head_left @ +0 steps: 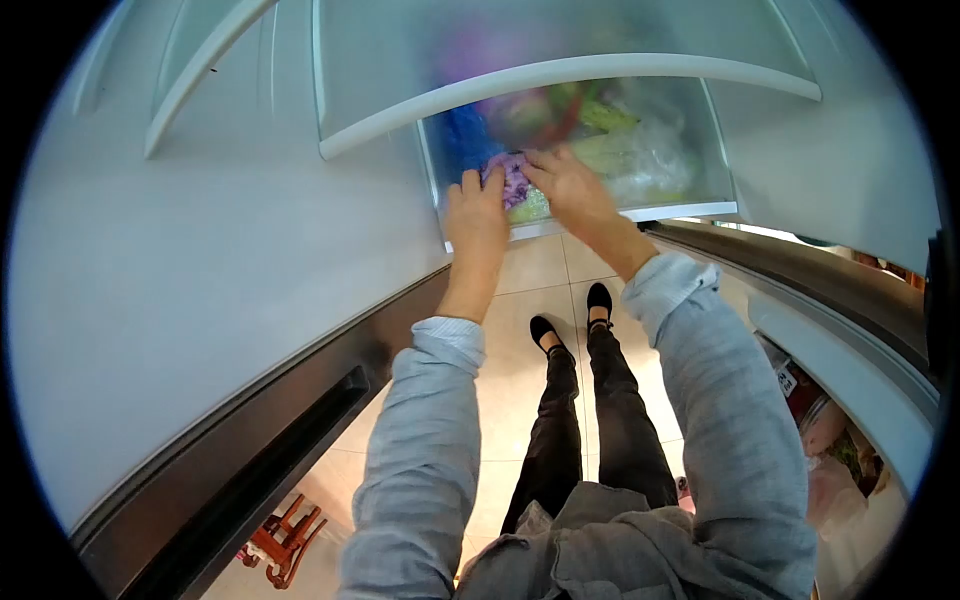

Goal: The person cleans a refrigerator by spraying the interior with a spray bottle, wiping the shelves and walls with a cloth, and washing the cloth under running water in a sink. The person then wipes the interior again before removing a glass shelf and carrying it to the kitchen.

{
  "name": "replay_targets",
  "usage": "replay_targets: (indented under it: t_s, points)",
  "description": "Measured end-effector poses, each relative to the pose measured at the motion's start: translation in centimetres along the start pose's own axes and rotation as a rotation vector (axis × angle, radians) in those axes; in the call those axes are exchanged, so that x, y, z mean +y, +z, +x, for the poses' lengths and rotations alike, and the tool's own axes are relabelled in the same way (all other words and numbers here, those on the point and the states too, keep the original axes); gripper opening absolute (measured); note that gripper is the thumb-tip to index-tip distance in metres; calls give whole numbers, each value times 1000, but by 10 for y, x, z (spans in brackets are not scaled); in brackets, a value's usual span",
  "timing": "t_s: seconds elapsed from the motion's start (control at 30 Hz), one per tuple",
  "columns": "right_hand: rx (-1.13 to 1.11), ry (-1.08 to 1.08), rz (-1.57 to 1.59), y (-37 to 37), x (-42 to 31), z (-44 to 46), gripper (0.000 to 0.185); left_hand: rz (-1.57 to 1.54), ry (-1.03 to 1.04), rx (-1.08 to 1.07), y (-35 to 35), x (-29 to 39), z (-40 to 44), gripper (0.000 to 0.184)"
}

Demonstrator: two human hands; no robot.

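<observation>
A crumpled purple cloth (512, 180) lies against the glass shelf (560, 222) near its white front edge, between my two hands. My left hand (478, 210) presses on the cloth's left side with its fingertips, the fingers somewhat apart. From the right, my right hand (570, 190) has its thumb and fingers at the cloth's upper right edge, drawn together on it. Beneath the glass, blurred, are a blue bag (465, 135), green produce (608, 118) and clear plastic wrapping (655, 160).
Another shelf with a curved white front edge (570, 68) spans above my hands. An open door with packed bins (835, 440) stands at the right, a dark door edge (270, 430) at the left. A wooden stool (285, 540) is at the lower left.
</observation>
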State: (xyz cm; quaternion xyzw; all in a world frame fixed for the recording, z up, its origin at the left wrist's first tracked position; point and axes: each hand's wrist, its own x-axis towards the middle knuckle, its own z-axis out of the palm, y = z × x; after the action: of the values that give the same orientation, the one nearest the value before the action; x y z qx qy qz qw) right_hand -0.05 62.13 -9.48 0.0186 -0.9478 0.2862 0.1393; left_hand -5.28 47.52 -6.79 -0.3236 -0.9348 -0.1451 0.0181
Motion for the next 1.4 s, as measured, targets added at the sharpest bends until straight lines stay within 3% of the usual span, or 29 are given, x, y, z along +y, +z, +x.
replay_targets:
  t_s: [0.1,0.17,0.23,0.3,0.33,0.4,0.5,0.6,0.63,0.7,0.77,0.8,0.9,0.93,1.03,1.1,1.17,1.4]
  points:
    - [56,160,37,14,-23,-17,34,-64,-177,96,15,23,-9,34]
    - [167,295,170,22,-40,-24,32,-322,-405,112,14,39,-8,27]
    - [211,445,580,39,-30,-30,36,-522,-584,83,23,37,-4,23]
    - [157,634,1114,43,-23,-28,42,-895,-756,5,26,26,-1,22]
    - [129,680,1228,39,-24,-26,45,-1084,-838,-36,27,20,1,21]
    - [71,781,1457,21,-27,-21,50,-1132,-890,1,22,22,5,20]
    - [82,844,1445,-2,-37,-12,54,-1381,-924,76,28,16,12,23]
    - [334,880,1729,-24,-36,-11,50,-1522,-970,150,11,17,20,26]
    - [464,848,1621,-23,-29,-16,48,-1537,-994,174,3,16,21,27]
    - [708,779,1392,-25,-4,-34,43,-1318,-881,194,-4,3,14,27]
    - [790,923,1016,-38,4,-59,34,-997,-790,158,1,-15,-1,29]
    - [803,963,977,-40,8,-72,33,-780,-575,180,23,-33,-14,29]
    - [825,1036,903,-29,15,-100,29,-184,-335,267,22,2,-30,26]
    - [823,1032,910,-26,14,-104,29,-362,-411,262,26,12,-28,27]
    - [837,1027,958,-23,15,-109,29,-288,-300,375,41,53,-15,24]
    - [839,1035,1020,-26,17,-108,29,-246,-270,327,61,86,-11,24]
    - [821,1057,1097,-32,24,-110,28,-454,-245,231,59,128,1,23]
    - [800,1021,1068,-31,27,-111,28,-508,184,29,52,124,-7,19]
